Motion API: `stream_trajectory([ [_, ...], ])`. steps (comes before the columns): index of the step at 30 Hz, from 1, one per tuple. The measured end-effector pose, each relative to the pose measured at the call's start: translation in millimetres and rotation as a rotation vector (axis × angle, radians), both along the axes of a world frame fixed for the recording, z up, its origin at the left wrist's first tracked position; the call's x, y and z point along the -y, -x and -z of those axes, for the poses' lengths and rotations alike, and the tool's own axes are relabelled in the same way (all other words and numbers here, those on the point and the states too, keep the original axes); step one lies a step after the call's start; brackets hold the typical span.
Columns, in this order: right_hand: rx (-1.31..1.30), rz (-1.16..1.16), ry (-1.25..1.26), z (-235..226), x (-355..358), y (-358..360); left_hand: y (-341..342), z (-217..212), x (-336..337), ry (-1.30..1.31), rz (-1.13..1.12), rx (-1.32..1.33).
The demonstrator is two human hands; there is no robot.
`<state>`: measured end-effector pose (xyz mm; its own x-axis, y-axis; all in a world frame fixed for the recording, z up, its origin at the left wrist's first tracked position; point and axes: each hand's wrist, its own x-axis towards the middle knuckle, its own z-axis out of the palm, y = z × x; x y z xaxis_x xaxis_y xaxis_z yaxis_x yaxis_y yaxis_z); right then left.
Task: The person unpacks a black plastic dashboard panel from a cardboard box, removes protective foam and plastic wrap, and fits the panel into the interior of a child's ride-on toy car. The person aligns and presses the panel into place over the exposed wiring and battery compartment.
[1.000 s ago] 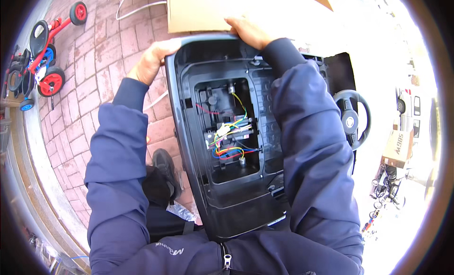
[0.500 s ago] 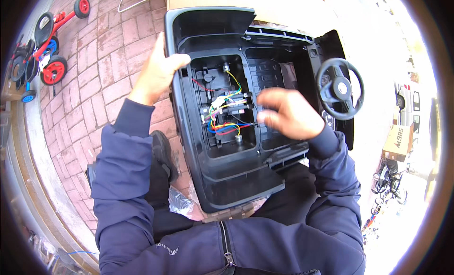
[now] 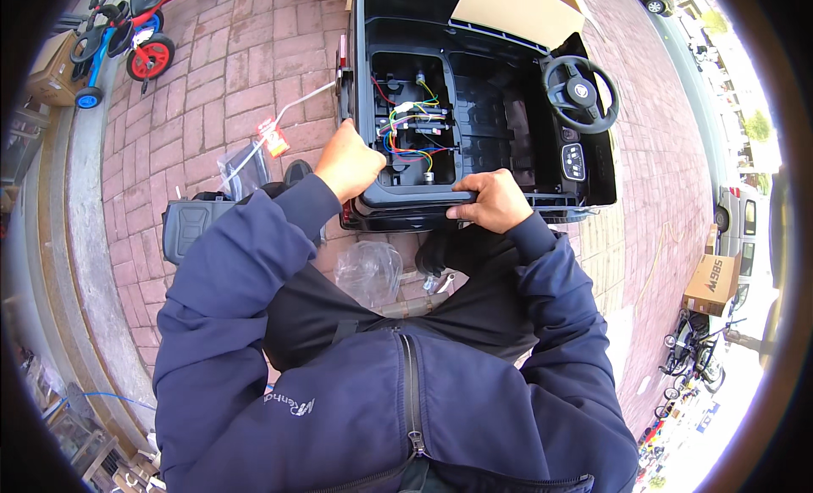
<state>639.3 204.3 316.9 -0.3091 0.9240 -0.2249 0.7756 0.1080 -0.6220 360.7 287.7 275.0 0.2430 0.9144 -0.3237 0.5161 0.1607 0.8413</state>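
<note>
A black ride-on toy car body (image 3: 406, 198) stands on the bricks in front of me. My left hand (image 3: 349, 163) is closed on its near left corner. Farther right along the near edge, my right hand (image 3: 494, 200) pinches the rim between thumb and fingers. Coloured wires (image 3: 408, 137) and connectors lie in the open compartment at the car's left. A black steering wheel (image 3: 581, 91) sits at the right end, beside a dashboard panel (image 3: 573, 163) with dials.
Beyond the car is an open cardboard box (image 3: 525, 8). A clear plastic bag (image 3: 369, 271) and a wrench (image 3: 446, 283) lie near my feet. At left are a dark plastic part (image 3: 193, 228), a bag with a red label (image 3: 273, 139) and a red tricycle (image 3: 151, 58).
The car body has gone from over my lap to farther away and turned more level. My right hand has come down from above the wires onto the near rim; my left has shifted to the near corner.
</note>
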Motion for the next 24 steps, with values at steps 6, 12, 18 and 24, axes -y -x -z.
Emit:
stream_trajectory([
  [6,-0.074,0.051,-0.152,0.0,-18.9,18.1,9.0,-9.7,-45.7,-0.094,-0.056,0.08],
  [12,-0.247,0.026,-0.208,5.5,-48.0,28.0,34.9,-9.7,-88.7,-0.224,-0.038,0.088],
  [18,-0.342,0.361,-0.23,12.4,-61.5,-3.4,-2.5,-43.7,-66.8,-0.87,-0.115,-0.432],
  [24,-0.408,0.482,-0.161,16.7,-55.9,-24.8,-57.2,-44.0,-8.3,-0.571,0.726,-0.631],
])
